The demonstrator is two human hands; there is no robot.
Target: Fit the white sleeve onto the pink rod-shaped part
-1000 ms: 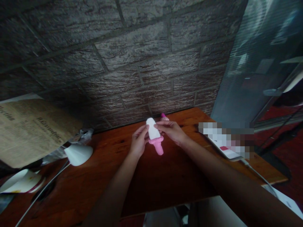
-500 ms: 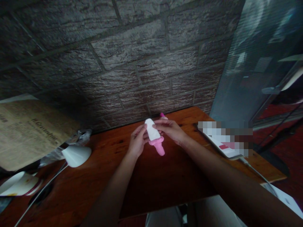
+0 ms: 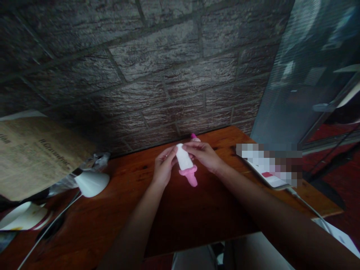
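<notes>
A toy dagger (image 3: 185,159), seemingly of soft modelling clay, is held over the table with its white blade pointing away from me. Its pink guard and handle (image 3: 191,177) point toward me, free of my fingers. My left hand (image 3: 164,167) pinches the left edge of the blade close to its tip. On the opposite edge, my right hand (image 3: 204,155) has thumb and fingers closed on the white part near the tip. Behind my right hand a small pink object (image 3: 193,136) shows partly; the rest of it is hidden.
The wooden table (image 3: 120,213) meets a stone-block wall (image 3: 157,75). To the left are a brown paper bag (image 3: 36,153), a white cone-shaped thing (image 3: 92,184) with a cable, and a paper cup (image 3: 25,216). A partly blurred device (image 3: 277,180) with a cable lies right.
Both hands' fingers have shifted toward the blade's tip, which now looks narrower. The dagger sits slightly farther right and lower in view.
</notes>
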